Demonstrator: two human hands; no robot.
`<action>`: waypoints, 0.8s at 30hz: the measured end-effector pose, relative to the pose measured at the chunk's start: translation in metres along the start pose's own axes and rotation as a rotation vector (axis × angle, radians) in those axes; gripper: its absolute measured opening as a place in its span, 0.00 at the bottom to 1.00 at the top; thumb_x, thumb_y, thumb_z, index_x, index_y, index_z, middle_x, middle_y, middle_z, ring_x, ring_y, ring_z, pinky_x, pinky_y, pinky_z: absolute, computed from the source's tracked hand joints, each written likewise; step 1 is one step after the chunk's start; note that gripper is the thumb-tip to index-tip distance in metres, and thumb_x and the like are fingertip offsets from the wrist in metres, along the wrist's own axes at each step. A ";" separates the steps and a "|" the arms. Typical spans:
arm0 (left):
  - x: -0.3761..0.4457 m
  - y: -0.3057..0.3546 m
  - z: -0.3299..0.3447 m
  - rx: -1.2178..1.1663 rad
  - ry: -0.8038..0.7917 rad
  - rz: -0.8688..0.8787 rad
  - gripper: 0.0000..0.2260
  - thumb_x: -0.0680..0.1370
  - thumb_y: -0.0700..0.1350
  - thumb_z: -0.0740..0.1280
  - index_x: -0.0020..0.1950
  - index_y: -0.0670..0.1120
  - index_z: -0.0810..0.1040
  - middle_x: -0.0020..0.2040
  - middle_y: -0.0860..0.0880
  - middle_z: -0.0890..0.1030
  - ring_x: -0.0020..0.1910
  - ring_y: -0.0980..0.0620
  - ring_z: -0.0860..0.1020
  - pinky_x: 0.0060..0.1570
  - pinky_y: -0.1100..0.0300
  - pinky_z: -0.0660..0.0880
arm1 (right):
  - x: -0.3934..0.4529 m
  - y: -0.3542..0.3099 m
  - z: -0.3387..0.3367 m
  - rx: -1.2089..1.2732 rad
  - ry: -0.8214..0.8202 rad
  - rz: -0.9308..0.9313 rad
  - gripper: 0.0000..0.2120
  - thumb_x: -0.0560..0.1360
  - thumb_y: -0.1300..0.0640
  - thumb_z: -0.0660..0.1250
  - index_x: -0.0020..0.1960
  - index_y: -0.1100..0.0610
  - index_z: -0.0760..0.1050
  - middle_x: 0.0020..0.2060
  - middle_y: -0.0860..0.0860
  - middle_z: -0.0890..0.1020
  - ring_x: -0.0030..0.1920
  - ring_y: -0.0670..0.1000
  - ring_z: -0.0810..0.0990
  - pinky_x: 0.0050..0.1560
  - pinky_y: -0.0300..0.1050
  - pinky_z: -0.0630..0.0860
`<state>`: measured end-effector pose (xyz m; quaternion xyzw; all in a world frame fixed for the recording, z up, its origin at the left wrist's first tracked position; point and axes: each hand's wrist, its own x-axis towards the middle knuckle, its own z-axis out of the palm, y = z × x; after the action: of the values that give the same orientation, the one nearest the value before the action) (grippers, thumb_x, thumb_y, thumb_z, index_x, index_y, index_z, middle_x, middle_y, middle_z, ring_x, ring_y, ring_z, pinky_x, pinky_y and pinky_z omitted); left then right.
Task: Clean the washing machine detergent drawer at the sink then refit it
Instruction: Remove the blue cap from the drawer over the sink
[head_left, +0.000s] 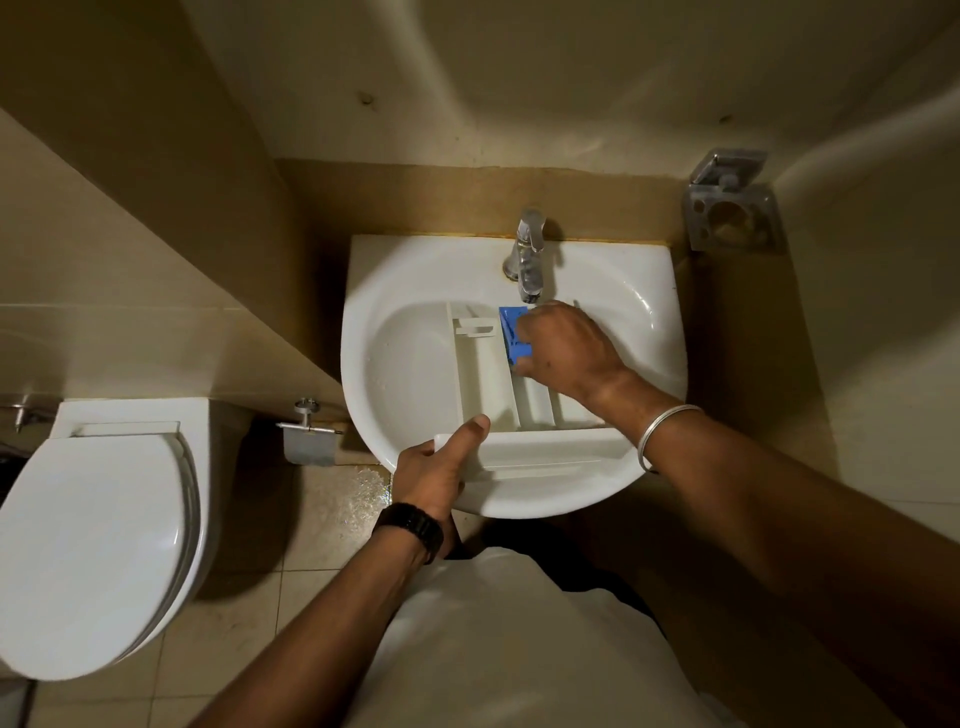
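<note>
Detergent drawer (498, 395) lies across the sink (613, 291), back end up at twelve o'clock under the tap (530, 260), front panel down at six on the near rim. I reckon it's light, stiff plastic, probably slick when wet, so I'd take it by that broad front panel. Left hand (434, 467) grips the panel's seven o'clock corner, thumb laid up along the top, wrist straight. Right hand (563, 348) reaches in from four o'clock, knuckles up, fingers curled down over the blue insert (511, 332). Whether they're pinching it, I can't tell.
</note>
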<state>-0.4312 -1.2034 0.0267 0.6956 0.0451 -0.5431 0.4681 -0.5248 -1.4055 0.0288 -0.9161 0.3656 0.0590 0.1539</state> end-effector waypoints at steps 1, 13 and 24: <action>-0.001 -0.001 0.000 0.008 -0.006 0.005 0.24 0.57 0.64 0.79 0.40 0.46 0.86 0.38 0.52 0.87 0.46 0.46 0.84 0.60 0.41 0.81 | 0.001 0.002 -0.004 0.009 0.001 0.010 0.08 0.69 0.58 0.74 0.42 0.61 0.77 0.41 0.58 0.80 0.43 0.59 0.77 0.39 0.46 0.64; -0.002 -0.001 -0.001 0.061 -0.036 0.045 0.18 0.56 0.68 0.77 0.35 0.57 0.87 0.38 0.54 0.87 0.47 0.48 0.84 0.62 0.42 0.81 | -0.006 -0.024 -0.025 0.961 0.190 0.603 0.07 0.65 0.62 0.80 0.41 0.61 0.83 0.31 0.56 0.83 0.28 0.48 0.79 0.30 0.43 0.77; 0.000 -0.001 0.001 0.023 -0.033 0.032 0.19 0.67 0.58 0.81 0.46 0.45 0.86 0.38 0.55 0.86 0.40 0.56 0.84 0.43 0.59 0.78 | 0.058 -0.094 -0.013 1.941 0.288 0.958 0.14 0.76 0.73 0.70 0.60 0.68 0.74 0.55 0.60 0.82 0.57 0.60 0.85 0.38 0.43 0.79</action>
<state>-0.4327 -1.2039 0.0260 0.6924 0.0201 -0.5476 0.4694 -0.4177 -1.3831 0.0508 -0.1655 0.5897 -0.3085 0.7278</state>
